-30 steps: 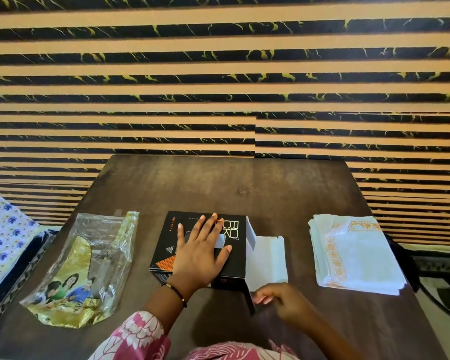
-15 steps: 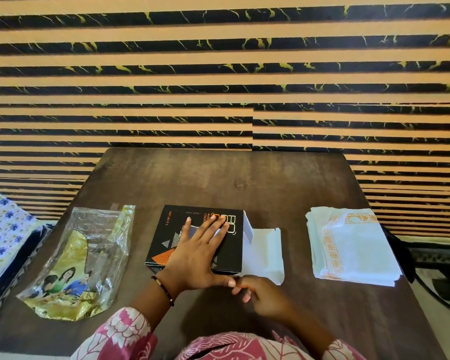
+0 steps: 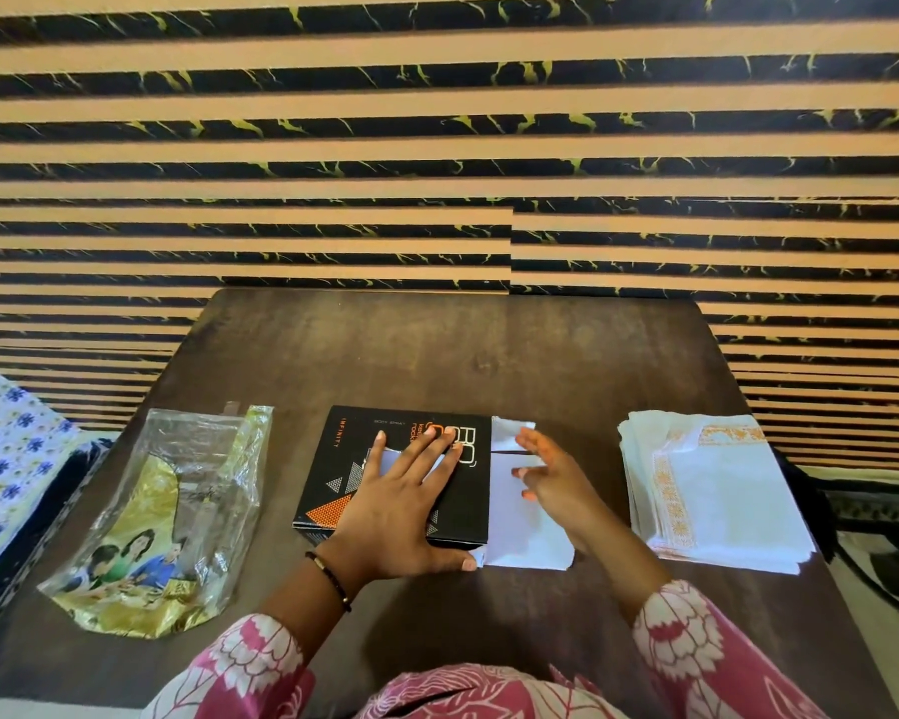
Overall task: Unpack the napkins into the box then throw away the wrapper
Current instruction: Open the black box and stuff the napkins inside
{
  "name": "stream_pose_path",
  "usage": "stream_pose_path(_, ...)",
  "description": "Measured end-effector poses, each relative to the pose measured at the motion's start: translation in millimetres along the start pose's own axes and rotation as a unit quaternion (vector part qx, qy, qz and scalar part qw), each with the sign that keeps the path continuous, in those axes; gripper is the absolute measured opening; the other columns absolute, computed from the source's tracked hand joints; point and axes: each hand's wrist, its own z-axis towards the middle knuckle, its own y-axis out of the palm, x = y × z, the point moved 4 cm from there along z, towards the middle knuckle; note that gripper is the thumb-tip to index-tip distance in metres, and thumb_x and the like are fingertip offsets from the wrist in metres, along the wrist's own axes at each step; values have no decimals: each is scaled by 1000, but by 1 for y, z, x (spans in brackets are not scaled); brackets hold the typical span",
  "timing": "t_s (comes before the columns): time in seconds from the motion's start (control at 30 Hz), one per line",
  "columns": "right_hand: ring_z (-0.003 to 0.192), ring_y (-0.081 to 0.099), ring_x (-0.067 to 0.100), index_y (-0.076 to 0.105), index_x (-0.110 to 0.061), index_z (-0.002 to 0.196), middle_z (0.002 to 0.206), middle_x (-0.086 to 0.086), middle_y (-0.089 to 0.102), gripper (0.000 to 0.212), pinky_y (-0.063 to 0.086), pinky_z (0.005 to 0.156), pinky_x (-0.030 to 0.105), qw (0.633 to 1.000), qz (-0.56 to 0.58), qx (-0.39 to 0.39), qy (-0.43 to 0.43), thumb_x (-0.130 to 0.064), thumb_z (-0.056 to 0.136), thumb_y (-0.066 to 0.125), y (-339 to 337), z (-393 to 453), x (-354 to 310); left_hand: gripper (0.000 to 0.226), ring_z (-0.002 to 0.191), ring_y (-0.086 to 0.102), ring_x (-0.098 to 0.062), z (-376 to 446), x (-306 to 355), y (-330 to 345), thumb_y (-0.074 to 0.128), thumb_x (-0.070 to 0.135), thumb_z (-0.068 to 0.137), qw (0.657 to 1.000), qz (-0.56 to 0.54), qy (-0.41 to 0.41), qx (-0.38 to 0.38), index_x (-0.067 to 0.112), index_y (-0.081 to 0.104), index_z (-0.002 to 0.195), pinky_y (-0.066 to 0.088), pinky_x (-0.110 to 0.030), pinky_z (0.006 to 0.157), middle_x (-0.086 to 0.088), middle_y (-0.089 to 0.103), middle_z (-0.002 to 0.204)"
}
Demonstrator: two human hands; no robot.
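Note:
A flat black box (image 3: 351,448) with orange print lies in the middle of the brown table (image 3: 468,355). Its white end flaps (image 3: 528,531) lie open on its right side. My left hand (image 3: 400,505) rests flat on the box lid, fingers spread. My right hand (image 3: 554,480) hovers over the white flaps with fingers extended, slightly blurred. A stack of white napkins (image 3: 722,495) with orange borders lies to the right, apart from both hands. The emptied clear and gold wrapper (image 3: 162,521) lies at the left of the table.
A striped black and tan wall (image 3: 437,147) rises behind the table. A blue-flowered cloth (image 3: 6,459) lies off the table's left edge. Dark objects and a cable (image 3: 883,521) sit off the right edge.
My right hand has moved from the table's near edge up to the white flaps at the box's right side. My left hand stays flat on the lid.

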Motion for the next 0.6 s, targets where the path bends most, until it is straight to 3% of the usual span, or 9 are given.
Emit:
stream_pose_path(0.17, 126, 46, 20, 38, -30, 138, 145, -4, 40, 54, 43, 94, 29, 999, -26, -41, -19, 0, 93, 44, 5, 18, -21, 113, 140, -23, -15, 1, 0, 0, 30, 91, 63, 1000, 0, 5, 0, 26, -13, 145, -21, -57, 109, 9, -23, 151)
stream_pose_path(0.3, 114, 56, 19, 51, -23, 125, 124, 3, 60, 39, 48, 83, 26, 997, -26, -57, -52, -2, 91, 50, 21, 28, -33, 112, 140, -23, -15, 2, -1, 1, 30, 91, 64, 1000, -6, 0, 3, 26, -13, 145, -19, -58, 110, 10, -24, 150)
stream_pose_path(0.47, 106, 59, 23, 56, -16, 119, 117, 7, 63, 26, 50, 85, 32, 986, -142, -3, -88, -14, 94, 48, 21, 36, -35, 109, 141, -21, -13, 3, -1, 3, 28, 90, 65, 1000, 1, -12, -2, 27, -12, 145, -19, -57, 110, 10, -24, 149)
stream_pose_path(0.6, 93, 64, 25, 61, -14, 108, 106, 12, 68, 22, 51, 78, 34, 975, -184, 29, -119, -13, 96, 43, 17, 42, -40, 110, 143, -13, -12, 3, -1, 3, 31, 91, 64, 999, -3, -15, 30, 26, 0, 147, -14, -58, 111, 6, -4, 158)
